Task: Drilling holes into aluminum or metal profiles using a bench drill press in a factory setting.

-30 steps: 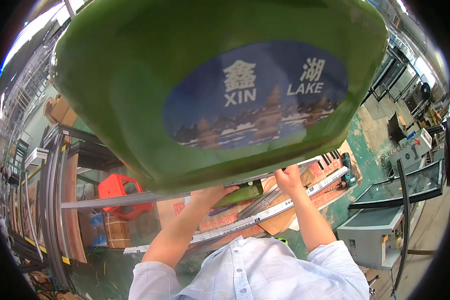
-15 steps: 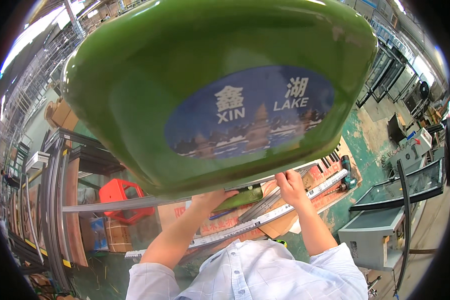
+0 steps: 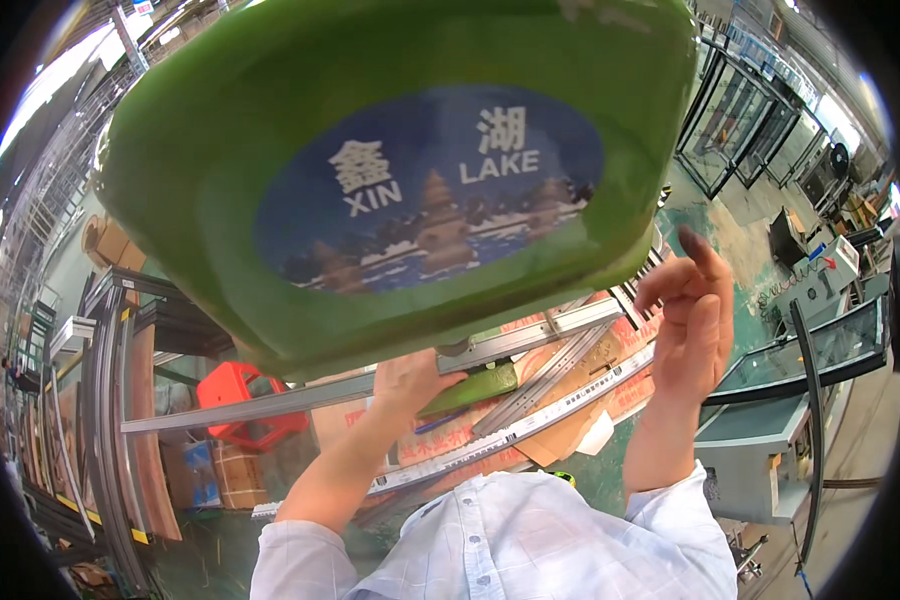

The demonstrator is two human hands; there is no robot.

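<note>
My left hand (image 3: 406, 386) is closed on a long silver metal profile (image 3: 260, 407), its thumb along the near edge and its other fingers partly hidden. To the right, my right hand (image 3: 692, 325) is raised off the profile, fingers bent and apart, with nothing in it. One fingertip looks dark. A large glossy green housing (image 3: 420, 320) with a blue oval label fills the upper middle and hides part of the profile. Just below the profile lies a green object (image 3: 480, 388), its kind unclear. Nearer me is a white strip-like profile (image 3: 560, 412).
A red plastic stool (image 3: 240, 395) stands at left, beside a rack of dark profiles (image 3: 105, 380). Brown cardboard boxes (image 3: 238, 475) sit below the stool. At right are a grey cabinet (image 3: 755, 460) and a dark-framed glass panel (image 3: 810, 350). Printed cardboard (image 3: 450, 447) lies under the profiles.
My right hand has let go of the profile and lifted to the right, its fingers opening. My left hand stays on the profile. The green housing has shifted left in view.
</note>
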